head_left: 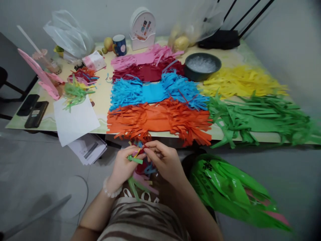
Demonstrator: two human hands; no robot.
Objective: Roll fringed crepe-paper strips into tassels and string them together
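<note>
My left hand is closed around a small bunch of coloured strips, with green, yellow and red ends showing. Close against it, my right hand pinches at the same bunch near a dark red strip. More loose strips in pink, blue and green hang or lie beneath both hands, above my lap. Just beyond, at the table edge, lies an orange fringed sheet. Behind it are a blue fringed sheet, a dark red one and a pink one.
Green and yellow fringed pieces cover the table's right side, near a dark bowl. On the left are white paper, phones and a strip pile. A blue mug stands behind. A green plastic bag sits low right.
</note>
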